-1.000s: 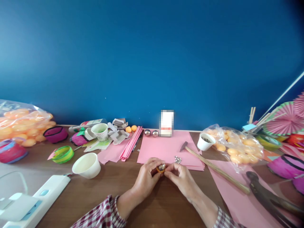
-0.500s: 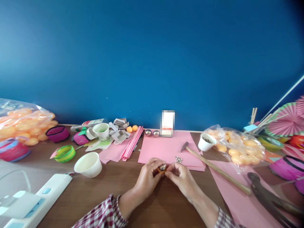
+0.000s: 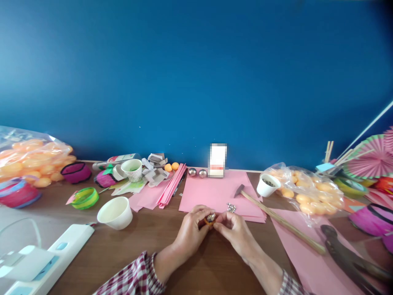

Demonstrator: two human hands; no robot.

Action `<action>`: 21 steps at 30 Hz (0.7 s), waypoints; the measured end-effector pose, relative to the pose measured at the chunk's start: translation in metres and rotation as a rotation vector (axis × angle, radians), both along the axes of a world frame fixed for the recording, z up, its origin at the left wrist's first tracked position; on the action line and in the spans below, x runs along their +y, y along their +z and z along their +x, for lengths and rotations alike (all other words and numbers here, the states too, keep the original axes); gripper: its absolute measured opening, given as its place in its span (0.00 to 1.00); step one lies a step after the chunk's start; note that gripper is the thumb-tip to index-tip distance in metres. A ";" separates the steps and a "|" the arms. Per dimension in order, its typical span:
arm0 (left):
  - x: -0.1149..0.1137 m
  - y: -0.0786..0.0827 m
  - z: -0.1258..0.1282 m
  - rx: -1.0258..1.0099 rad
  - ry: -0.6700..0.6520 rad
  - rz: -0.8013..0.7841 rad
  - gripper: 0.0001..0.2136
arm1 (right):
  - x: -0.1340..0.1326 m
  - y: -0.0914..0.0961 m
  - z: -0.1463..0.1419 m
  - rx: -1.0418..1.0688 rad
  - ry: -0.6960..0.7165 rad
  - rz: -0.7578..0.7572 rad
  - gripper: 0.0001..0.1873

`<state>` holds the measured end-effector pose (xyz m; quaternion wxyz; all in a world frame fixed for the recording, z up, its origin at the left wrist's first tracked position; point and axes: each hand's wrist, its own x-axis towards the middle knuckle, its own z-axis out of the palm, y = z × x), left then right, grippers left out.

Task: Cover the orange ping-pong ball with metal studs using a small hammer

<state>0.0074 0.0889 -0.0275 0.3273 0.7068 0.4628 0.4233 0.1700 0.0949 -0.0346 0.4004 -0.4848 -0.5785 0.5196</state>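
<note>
My left hand [image 3: 193, 228] is wrapped round a small orange ball [image 3: 210, 220] whose upper side is covered in shiny silver pieces. At the ball's right edge, my right hand [image 3: 236, 232] has thumb and forefinger pinched; whatever is between them is too small to make out. Just beyond the right hand lies a small pile of silver tacks or studs [image 3: 231, 207] on pink paper [image 3: 211, 192]. Two silver-covered balls [image 3: 197, 173] stand at the back of the paper. A hammer [image 3: 276, 215] lies to the right, its head on the paper.
An off-white bowl [image 3: 115, 213] and a power strip [image 3: 69, 246] are on the left. A white cup [image 3: 266, 186] with dark contents stands beside a bag of orange balls [image 3: 317, 192]. A larger bag [image 3: 37, 157] is far left. A dark curved object [image 3: 340, 254] lies front right.
Both hands stay at the ball with almost no visible movement. The whole view has shifted very slightly; nothing on the table has been moved.
</note>
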 end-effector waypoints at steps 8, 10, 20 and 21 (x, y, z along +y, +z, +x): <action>0.000 0.002 0.000 -0.001 -0.002 0.031 0.13 | -0.002 0.004 -0.001 0.027 -0.005 0.000 0.09; 0.000 0.003 0.000 0.000 -0.005 0.034 0.13 | -0.003 0.004 -0.001 0.026 -0.009 -0.001 0.09; -0.003 -0.001 0.002 -0.088 0.007 -0.030 0.14 | 0.000 0.001 0.000 0.013 -0.002 0.068 0.10; -0.003 -0.003 0.001 -0.123 0.004 -0.054 0.14 | 0.000 0.001 0.000 -0.005 -0.009 0.086 0.09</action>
